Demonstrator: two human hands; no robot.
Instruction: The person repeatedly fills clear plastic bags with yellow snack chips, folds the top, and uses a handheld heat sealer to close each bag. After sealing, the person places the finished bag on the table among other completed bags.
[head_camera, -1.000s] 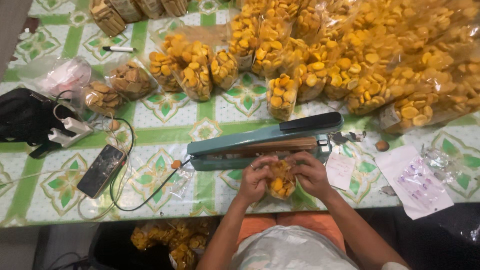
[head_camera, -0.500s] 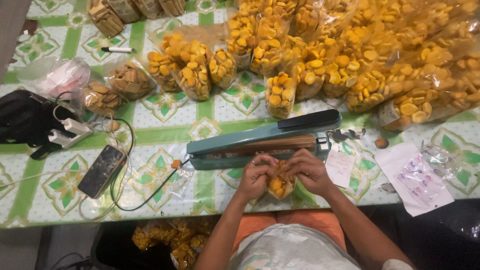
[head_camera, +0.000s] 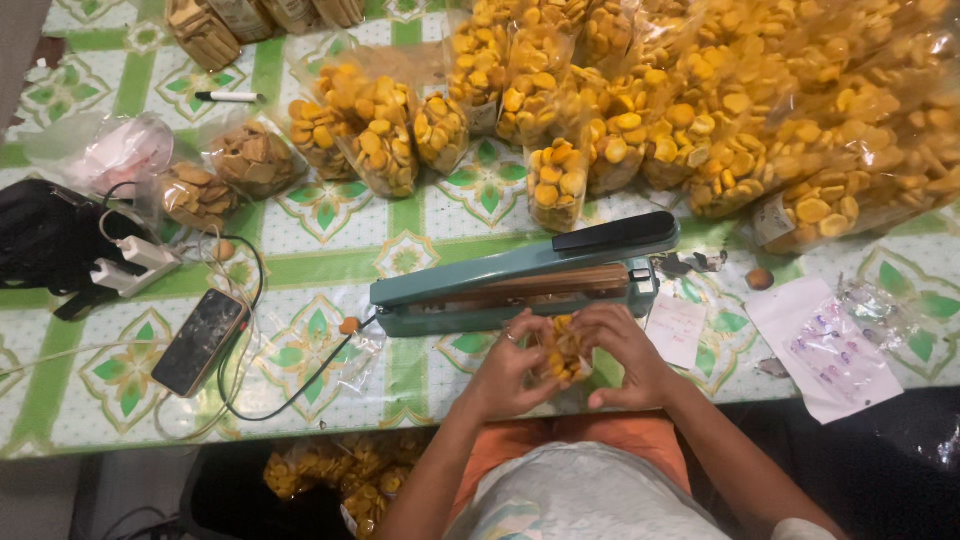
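Two hands closing on a small bag of yellow snacks

From the head view, we are cupping a small clear bag of yellow snacks (head_camera: 565, 350) between both palms at the near edge of the table (head_camera: 330, 245), just in front of the teal heat sealer (head_camera: 520, 280). Our left hand (head_camera: 512, 365) is pressing against the bag's left side with fingers curled around it, and our right hand (head_camera: 625, 355) is wrapping the right side, so both are grasping the bag together. The bag is touching, or nearly touching, the sealer's front edge; we cannot tell which. The sealer's arm is lying down along its base, with a black handle at the right end.

Farther back, we are looking at a big heap of filled snack bags (head_camera: 700, 110) covering the table's upper right. To the left, a dark phone (head_camera: 200, 342) is lying with a black cable looping around it, near a white power strip (head_camera: 135, 265). A paper sheet (head_camera: 825, 345) is lying to the right of the sealer.
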